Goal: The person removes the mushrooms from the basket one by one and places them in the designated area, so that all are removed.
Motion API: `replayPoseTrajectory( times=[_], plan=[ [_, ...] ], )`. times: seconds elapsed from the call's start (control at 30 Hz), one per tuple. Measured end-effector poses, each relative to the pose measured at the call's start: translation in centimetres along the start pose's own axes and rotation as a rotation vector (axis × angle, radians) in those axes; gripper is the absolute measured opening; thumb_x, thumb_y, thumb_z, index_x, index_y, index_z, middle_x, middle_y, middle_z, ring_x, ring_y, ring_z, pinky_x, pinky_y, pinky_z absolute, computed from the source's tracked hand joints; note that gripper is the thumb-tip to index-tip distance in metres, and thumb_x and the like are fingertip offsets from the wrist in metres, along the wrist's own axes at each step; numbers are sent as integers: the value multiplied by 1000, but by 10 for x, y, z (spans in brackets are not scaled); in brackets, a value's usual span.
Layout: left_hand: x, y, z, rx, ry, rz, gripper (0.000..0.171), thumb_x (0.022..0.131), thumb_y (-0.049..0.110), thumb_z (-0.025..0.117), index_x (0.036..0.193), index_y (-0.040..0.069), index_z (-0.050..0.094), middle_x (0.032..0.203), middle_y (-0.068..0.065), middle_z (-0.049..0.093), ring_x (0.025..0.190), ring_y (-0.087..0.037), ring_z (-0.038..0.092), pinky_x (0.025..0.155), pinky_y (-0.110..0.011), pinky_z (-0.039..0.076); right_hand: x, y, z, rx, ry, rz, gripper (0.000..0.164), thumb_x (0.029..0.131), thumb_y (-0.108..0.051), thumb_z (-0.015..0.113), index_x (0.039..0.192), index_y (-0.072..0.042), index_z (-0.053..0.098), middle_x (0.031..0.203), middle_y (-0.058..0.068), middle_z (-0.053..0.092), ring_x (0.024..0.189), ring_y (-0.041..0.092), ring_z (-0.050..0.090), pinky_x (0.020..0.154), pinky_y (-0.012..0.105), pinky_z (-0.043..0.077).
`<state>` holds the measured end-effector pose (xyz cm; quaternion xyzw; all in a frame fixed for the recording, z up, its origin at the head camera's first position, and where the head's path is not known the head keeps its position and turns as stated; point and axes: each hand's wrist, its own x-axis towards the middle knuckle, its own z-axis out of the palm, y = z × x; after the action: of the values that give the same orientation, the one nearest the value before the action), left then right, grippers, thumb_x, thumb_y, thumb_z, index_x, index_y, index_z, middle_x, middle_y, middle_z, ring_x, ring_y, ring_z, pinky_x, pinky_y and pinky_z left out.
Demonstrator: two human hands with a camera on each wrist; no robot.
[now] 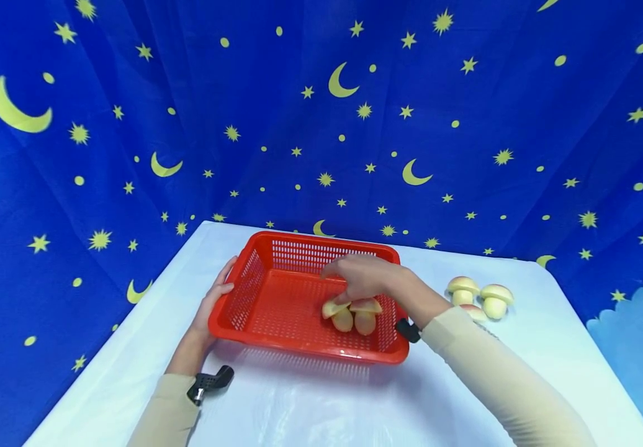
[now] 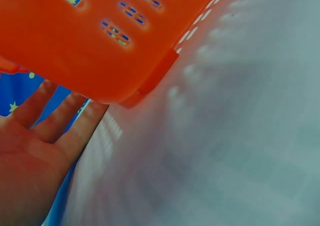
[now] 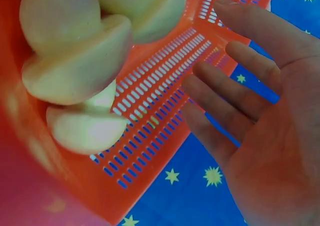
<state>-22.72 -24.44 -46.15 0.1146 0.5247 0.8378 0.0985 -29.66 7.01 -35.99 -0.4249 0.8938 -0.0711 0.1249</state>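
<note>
- Left hand point(image 1: 210, 305): grasping the red basket point(image 1: 299, 349) at its left rim, thumb on the edge, fingers along the outer wall.
- Right hand point(image 1: 363, 277): released, fingers spread, over the basket's interior.
- Mushrooms point(image 1: 365, 321): three inside the basket, grouped close together toward its right end.
- Further mushrooms point(image 1: 495, 307): three on the white surface point(image 1: 299, 410), right of the basket, one partly hidden by the right sleeve point(image 1: 494, 372).

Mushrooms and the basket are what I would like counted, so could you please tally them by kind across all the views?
Red basket: 1
Mushrooms: 6 (3 in the basket, one of them visible only in the right wrist view; 3 on the table)
Total: 7
</note>
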Motion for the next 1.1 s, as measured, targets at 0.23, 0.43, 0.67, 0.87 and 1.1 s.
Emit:
replayPoseTrajectory(
  times=[0.23, 0.43, 0.67, 0.87, 1.1],
  plan=[
    [0, -1, -3, 22, 15, 4, 52, 97, 18, 29, 139, 44, 15, 147, -6, 12, 127, -41, 19, 94, -55, 27, 8, -8, 4, -20, -35, -5, 54, 70, -44, 71, 120, -31, 54, 108, -16, 55, 103, 11, 50, 84, 34, 43],
    [1, 0, -3, 16, 7, 8, 52, 96, 17, 29, 140, 43, 16, 147, -7, 11, 128, -43, 17, 94, -55, 26, 14, -14, 7, -31, -70, 13, 57, 68, -45, 72, 120, -28, 55, 108, -10, 57, 97, 11, 52, 82, 34, 44],
    [1, 1, -3, 6, 6, 6, 53, 96, 16, 27, 140, 42, 15, 147, -8, 12, 127, -42, 19, 93, -55, 26, 20, -17, 18, -32, -170, 56, 41, 73, -32, 71, 112, -32, 58, 92, -10, 57, 82, 10, 50, 74, 30, 45],
    [1, 7, 3, -38, 10, -16, 55, 95, 12, 28, 141, 39, 15, 147, -10, 10, 127, -38, 23, 94, -54, 24, 24, -20, 27, -76, -257, 65, 44, 67, -14, 73, 106, -30, 59, 82, -6, 52, 75, 14, 49, 60, 27, 44],
    [0, 8, 4, -34, 23, -11, 55, 95, 12, 29, 141, 40, 15, 147, -10, 11, 128, -39, 19, 94, -53, 25, 26, -20, 29, -82, -274, 68, 45, 66, -13, 72, 106, -29, 60, 81, -6, 53, 75, 14, 50, 58, 27, 44]
  ],
)
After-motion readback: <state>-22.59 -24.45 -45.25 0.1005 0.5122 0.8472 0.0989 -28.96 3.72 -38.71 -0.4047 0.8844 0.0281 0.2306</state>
